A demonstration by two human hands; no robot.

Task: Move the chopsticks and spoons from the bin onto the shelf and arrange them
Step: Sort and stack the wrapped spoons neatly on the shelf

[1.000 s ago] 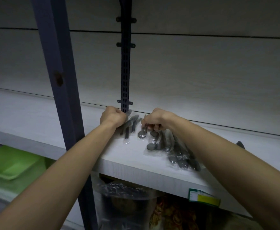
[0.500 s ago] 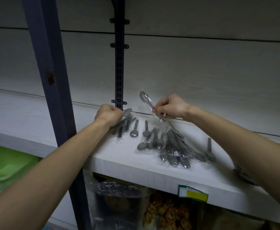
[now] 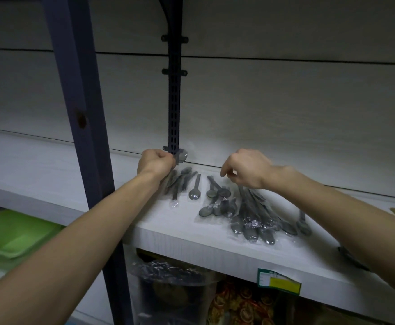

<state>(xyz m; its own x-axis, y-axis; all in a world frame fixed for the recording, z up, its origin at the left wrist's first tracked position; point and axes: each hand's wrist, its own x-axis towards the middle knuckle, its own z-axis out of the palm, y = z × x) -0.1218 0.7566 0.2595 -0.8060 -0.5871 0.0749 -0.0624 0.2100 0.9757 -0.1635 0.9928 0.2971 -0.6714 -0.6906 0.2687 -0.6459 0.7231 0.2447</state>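
The shelf (image 3: pixel 180 233) had wrapped spoons (image 3: pixel 245 214) spread out just under the right hand (image 3: pixel 248 168), whose fingers hung loosely curled, gripping nothing. The left hand (image 3: pixel 154 163) was fisted around a wrapped spoon (image 3: pixel 182 156) by the back wall.

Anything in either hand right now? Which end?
Left hand grips a wrapped spoon by its handle, bowl sticking out toward the back wall. Right hand hangs over the spoon packs; whether it pinches anything cannot be told.
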